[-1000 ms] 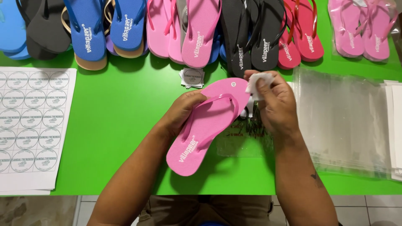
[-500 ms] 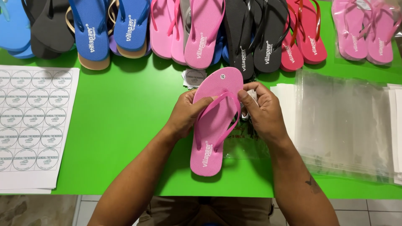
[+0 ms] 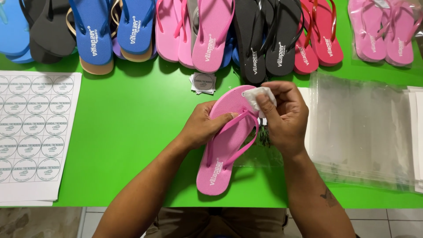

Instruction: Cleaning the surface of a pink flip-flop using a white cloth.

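**Wiping a pink flip-flop held over the green table**

Holding the pink flip-flop [image 3: 227, 141] at centre frame, the left hand [image 3: 202, 128] grips its left edge near the straps, thumb lying across the footbed beside the pink thong strap. The sandal runs diagonally, toe end toward upper centre and heel toward lower centre, raised slightly above the green table [image 3: 132, 132]. The right hand [image 3: 284, 117] is closed around a small white cloth [image 3: 260, 97], pinching it between thumb and fingers and pressing it against the toe end of the footbed, so the sandal lies between the two hands, with the cloth touching its upper tip.

Along the upper edge of the frame lies a row of flip-flops [image 3: 211, 35] in blue, grey, pink, black and red. A sheet of round stickers [image 3: 31, 128] occupies the left side; a small stack of cut stickers [image 3: 203, 83] sits just above the held sandal. Clear plastic bags [image 3: 361, 132] are piled at right.
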